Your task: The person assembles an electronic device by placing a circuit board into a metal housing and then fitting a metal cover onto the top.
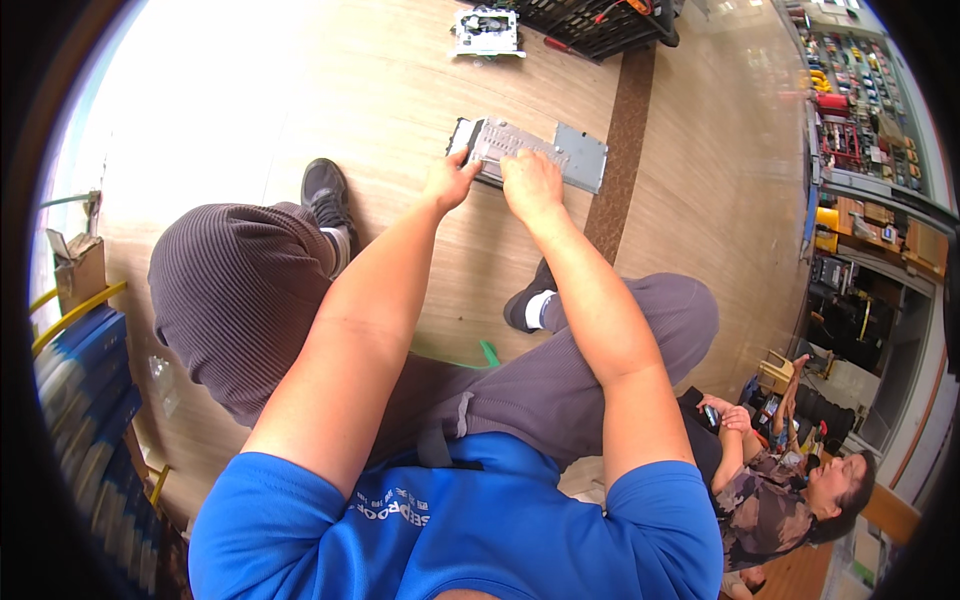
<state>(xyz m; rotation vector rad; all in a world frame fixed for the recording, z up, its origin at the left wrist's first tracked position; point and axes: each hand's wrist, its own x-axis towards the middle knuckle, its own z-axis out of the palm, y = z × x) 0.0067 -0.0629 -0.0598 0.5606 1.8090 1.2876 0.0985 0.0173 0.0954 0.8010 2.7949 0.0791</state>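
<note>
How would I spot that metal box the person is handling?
Start at the brown floor stripe. Just left of it is the silvery metal box, the left hand at its left end, the right hand on top. Unlike the whitish device by the black crate, it has hands on it.

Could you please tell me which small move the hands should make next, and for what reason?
I would probably move the right hand a little rightward to feel whether the flat grey plate is loose. It juts out beyond the right end of the metal unit, and the picture does not show whether they are joined. The left hand is already at the unit's left end.
</note>
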